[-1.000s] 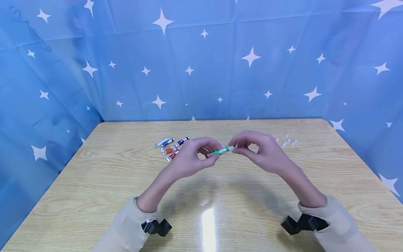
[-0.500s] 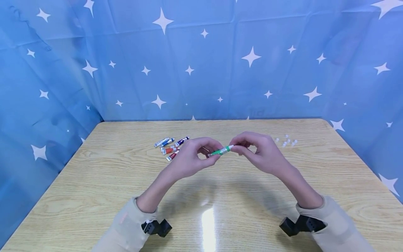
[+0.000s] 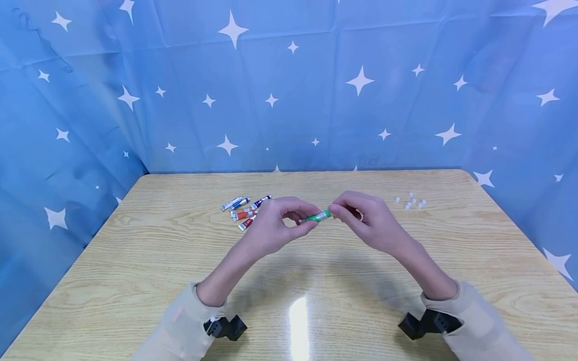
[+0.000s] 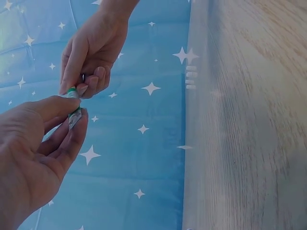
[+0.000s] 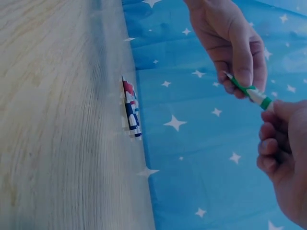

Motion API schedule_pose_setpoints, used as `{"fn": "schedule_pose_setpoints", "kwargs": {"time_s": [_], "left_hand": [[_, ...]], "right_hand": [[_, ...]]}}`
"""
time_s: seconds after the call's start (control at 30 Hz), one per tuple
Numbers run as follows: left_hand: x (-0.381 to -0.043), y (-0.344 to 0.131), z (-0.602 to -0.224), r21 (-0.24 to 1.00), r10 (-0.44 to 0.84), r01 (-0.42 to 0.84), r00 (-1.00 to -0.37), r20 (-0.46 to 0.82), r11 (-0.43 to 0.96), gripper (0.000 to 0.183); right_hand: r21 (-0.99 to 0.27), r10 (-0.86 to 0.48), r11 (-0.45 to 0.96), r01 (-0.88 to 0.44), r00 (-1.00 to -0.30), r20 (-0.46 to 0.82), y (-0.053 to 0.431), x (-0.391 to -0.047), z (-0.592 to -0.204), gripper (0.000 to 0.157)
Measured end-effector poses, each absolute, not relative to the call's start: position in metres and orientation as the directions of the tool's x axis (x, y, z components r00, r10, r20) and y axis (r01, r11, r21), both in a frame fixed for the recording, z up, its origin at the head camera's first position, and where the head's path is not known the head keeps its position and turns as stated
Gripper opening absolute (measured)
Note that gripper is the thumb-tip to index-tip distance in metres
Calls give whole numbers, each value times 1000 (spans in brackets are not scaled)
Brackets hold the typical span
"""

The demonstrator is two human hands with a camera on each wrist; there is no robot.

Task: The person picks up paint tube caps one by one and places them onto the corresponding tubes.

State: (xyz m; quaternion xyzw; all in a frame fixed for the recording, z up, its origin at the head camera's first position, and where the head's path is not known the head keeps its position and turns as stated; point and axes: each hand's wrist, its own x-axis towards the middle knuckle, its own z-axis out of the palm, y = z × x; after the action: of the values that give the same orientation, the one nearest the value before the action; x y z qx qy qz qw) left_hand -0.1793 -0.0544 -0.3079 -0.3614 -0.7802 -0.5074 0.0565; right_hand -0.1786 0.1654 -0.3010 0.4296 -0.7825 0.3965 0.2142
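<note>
Above the middle of the table, my left hand (image 3: 277, 225) pinches a green and white paint tube (image 3: 321, 216) by its flat end, between thumb and fingers. From the other side, my right hand (image 3: 372, 220) grips the tube's cap end, and its fingertips hide the white cap. In the right wrist view the tube (image 5: 254, 94) slants between both hands, its crimped end sticking out past the left thumb. The left wrist view shows only a short piece of the tube (image 4: 74, 115) between the fingers.
Several paint tubes (image 3: 245, 215) in blue, orange, red and purple lie on the wooden table (image 3: 158, 260) just beyond the left hand. Several small white caps (image 3: 414, 202) sit at the back right. A blue star-patterned cloth (image 3: 289, 90) hangs behind the table's far edge.
The right hand has shifted slightly left along the tube, its fingertips now covering the white cap that showed earlier, and its fingers are more curled. The left hand has stayed nearly still.
</note>
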Motion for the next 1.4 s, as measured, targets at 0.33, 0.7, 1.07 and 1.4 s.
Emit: {"fn": "schedule_pose_setpoints", "kwargs": {"time_s": [0.33,0.7,1.07,1.4], "left_hand": [[-176,-51,-304,634,480,690,-713,511,350,17],[-179,-50,-308,563,435,720,-693,574,405,17],[-189,-57,-321,564,390,645,-763,516,515,15],[-198,-63,-332,647,347,515,-857,381,562,16]], "right_hand": [[-505,-464,392,-769,-639,614,167,-186,-317,18],[-555,-436,426,-714,-700,566,158,-168,-295,16],[-646,-465,423,-635,-764,447,175,-192,-323,12],[-625,-430,498,-601,-797,424,189,-185,-316,13]]}}
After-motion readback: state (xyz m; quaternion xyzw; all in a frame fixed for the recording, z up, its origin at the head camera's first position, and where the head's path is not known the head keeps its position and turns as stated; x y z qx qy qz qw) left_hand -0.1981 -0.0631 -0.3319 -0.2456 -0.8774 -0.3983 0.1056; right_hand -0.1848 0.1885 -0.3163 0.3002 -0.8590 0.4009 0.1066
